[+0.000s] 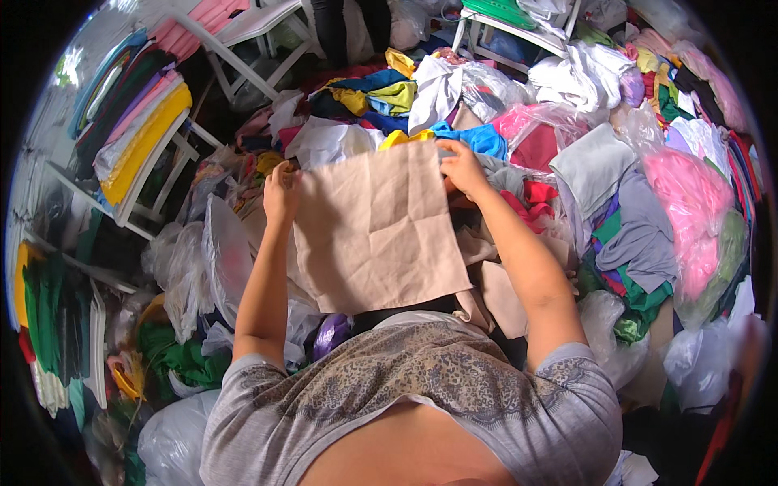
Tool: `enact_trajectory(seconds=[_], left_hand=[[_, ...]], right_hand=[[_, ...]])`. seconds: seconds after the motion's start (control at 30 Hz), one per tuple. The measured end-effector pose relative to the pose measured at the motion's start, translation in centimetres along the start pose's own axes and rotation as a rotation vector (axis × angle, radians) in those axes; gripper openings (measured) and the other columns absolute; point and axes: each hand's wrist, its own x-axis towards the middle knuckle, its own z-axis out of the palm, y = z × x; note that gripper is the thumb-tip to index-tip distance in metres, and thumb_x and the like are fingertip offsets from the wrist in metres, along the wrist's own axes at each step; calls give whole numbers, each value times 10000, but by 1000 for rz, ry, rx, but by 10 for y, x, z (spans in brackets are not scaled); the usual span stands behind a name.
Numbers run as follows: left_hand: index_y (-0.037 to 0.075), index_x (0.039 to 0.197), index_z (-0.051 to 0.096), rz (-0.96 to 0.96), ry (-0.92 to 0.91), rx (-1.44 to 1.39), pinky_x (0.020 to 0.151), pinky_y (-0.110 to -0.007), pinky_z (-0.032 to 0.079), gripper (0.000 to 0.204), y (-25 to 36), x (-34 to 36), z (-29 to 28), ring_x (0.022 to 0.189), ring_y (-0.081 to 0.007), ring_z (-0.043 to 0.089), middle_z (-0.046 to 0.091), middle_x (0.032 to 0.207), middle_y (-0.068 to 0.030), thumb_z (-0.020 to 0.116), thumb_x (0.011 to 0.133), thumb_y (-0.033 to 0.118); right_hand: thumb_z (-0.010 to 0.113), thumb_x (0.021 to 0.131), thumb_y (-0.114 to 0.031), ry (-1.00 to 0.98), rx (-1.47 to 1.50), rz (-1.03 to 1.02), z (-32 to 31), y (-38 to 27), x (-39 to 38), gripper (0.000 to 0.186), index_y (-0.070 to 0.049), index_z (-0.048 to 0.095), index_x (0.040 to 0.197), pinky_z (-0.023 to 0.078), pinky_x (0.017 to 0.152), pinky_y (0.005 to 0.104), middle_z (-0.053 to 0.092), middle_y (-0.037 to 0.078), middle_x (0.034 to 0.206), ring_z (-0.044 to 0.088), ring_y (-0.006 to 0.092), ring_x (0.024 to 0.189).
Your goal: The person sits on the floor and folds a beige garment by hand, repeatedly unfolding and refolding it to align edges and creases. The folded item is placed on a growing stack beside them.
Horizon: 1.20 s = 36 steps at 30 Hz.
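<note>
A beige piece of cloth (377,231), roughly square and creased, hangs spread out in front of me. My left hand (282,193) is closed on its upper left corner. At the upper right corner, my right hand (463,170) pinches the edge between thumb and fingers. The lower edge of the cloth hangs down near my lap. More beige cloth (502,296) lies bunched beside my right forearm. Beyond the held piece, white cloth (336,142) and blue cloth (478,139) lie on a heap.
Mixed fabric and plastic bags surround me. White chairs stand at the left, one bearing folded cloths (150,146), and a white stool (519,32) stands at the back. A pink bag (689,211) lies at the right. A person's dark-clad legs (352,32) show at the back.
</note>
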Motion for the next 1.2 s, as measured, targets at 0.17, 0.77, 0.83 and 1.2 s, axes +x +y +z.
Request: enact_trajectory(seconds=[0.17,0.77,0.83,1.2], left_hand=[[137,1366,542,331,-79,-119,1026,-439,442,526,33,-64,32,1232,-376,537,573,1339,-167,712,898,308],[215,1506,415,362,-780,95,1135,-687,158,662,72,-181,57,1509,-349,189,232,1624,-150,580,939,514],[198,1488,432,357,-808,136,1127,-695,171,657,82,-174,58,1497,-346,225,286,1596,-156,601,931,502],[-4,1284,590,126,-1231,-910,861,-286,521,480,210,-124,119,980,-149,652,702,1088,-81,738,908,257]], right_hand=[[658,779,-15,-44,-189,35,-41,44,-12,491,-37,626,1269,522,868,296,646,118,1228,644,190,999],[664,765,-82,-559,-653,240,-106,10,-103,167,-51,716,921,526,770,389,722,146,895,695,277,867],[659,773,-58,-507,-618,166,-122,-11,-101,160,-25,697,925,523,777,369,715,136,888,687,247,849],[733,786,-117,-518,-259,-153,-151,-102,-122,146,-45,666,893,475,1009,368,520,177,1415,540,291,1270]])
